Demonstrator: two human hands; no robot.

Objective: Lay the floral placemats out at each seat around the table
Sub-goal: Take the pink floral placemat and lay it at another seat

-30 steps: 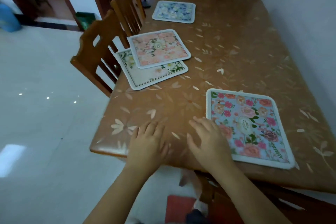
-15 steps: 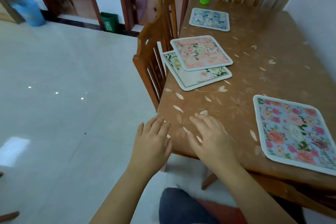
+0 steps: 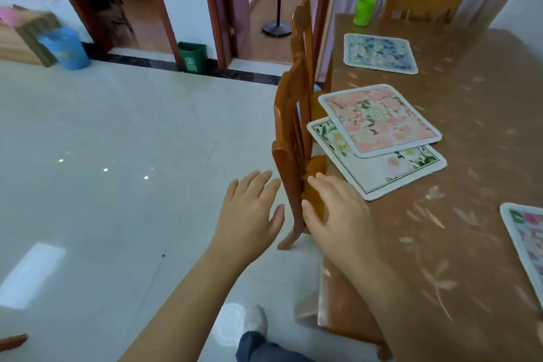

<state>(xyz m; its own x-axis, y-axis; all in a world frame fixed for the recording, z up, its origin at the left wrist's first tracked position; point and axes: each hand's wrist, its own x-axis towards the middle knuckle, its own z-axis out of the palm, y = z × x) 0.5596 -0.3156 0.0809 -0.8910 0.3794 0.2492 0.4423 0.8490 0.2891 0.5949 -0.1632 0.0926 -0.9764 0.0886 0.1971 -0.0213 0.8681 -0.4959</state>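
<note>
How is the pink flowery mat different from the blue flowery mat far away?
The pink placemat has peach and pink flowers; the blue placemat has blue and pale ones. The pink placemat lies on top of another mat, the white placemat, while the blue placemat lies alone, flat on the table. The pink placemat sits turned at an angle; the blue placemat sits nearly square to the table edge. Both are square with rounded corners and pale borders.
</note>
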